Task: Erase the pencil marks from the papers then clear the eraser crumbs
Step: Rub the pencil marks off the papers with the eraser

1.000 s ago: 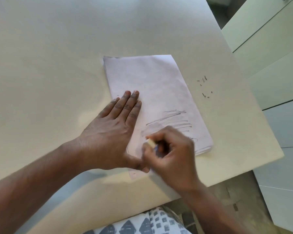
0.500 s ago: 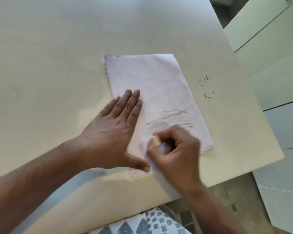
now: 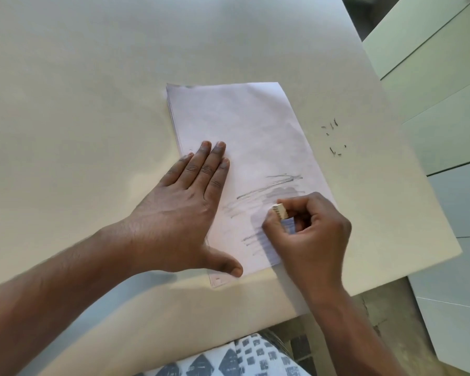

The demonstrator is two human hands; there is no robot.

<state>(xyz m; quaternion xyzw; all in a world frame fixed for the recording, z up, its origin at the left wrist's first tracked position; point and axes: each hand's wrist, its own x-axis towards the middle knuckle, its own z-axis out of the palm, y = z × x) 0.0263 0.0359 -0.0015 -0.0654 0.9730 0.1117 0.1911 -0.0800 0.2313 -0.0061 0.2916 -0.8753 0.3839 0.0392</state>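
The right hand (image 3: 307,232) pinches the eraser (image 3: 279,210) on the paper (image 3: 244,131). Marks (image 3: 269,185) run crosswise just beyond its fingertips. Left hand (image 3: 182,213) presses flat, fingers together, farther off.

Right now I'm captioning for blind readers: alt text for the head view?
A right hand rubs an eraser over pencil marks on stacked papers, the left hand flat on them. Crumbs lie on the table.

Home kitchen: cabinet fronts (image 3: 429,58), white table (image 3: 92,90).
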